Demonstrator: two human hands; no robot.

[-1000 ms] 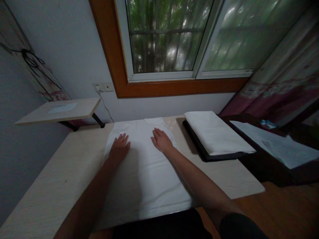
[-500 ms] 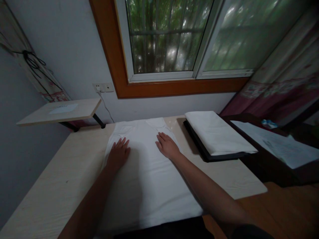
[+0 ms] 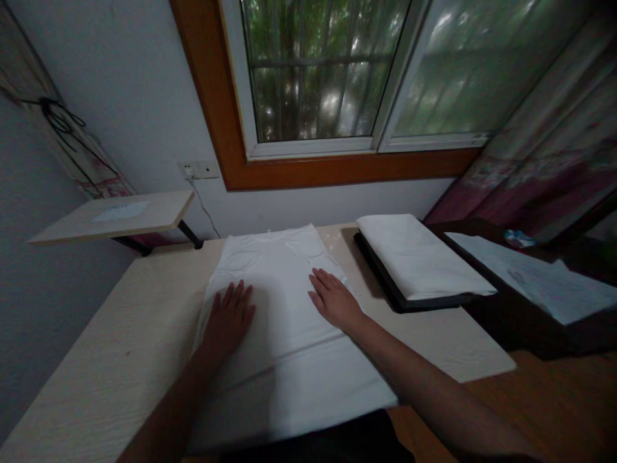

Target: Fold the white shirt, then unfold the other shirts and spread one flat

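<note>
A white garment [image 3: 289, 308], which looks like a T-shirt with its sleeves folded in near the far end, lies spread lengthwise on the table. Flat on its left side rests my left hand [image 3: 229, 318], fingers stretched out. My right hand [image 3: 335, 299] lies on the right side of the cloth, open and palm down. Neither hand grips the fabric. A few faint creases run across the cloth between and below the hands. Its near edge reaches the table's front, by my dark clothing.
Folded white cloth [image 3: 419, 257] sits on folded black cloth [image 3: 385, 289] at the right of the pale wooden table [image 3: 120, 334]. A small raised shelf [image 3: 164, 215] stands at the back left, with a paper on it. Behind are a wall socket [image 3: 197, 169] and a window.
Both hands have slid a little toward me over the white garment. The right hand has also shifted slightly right. Creases now show across the cloth's middle.
</note>
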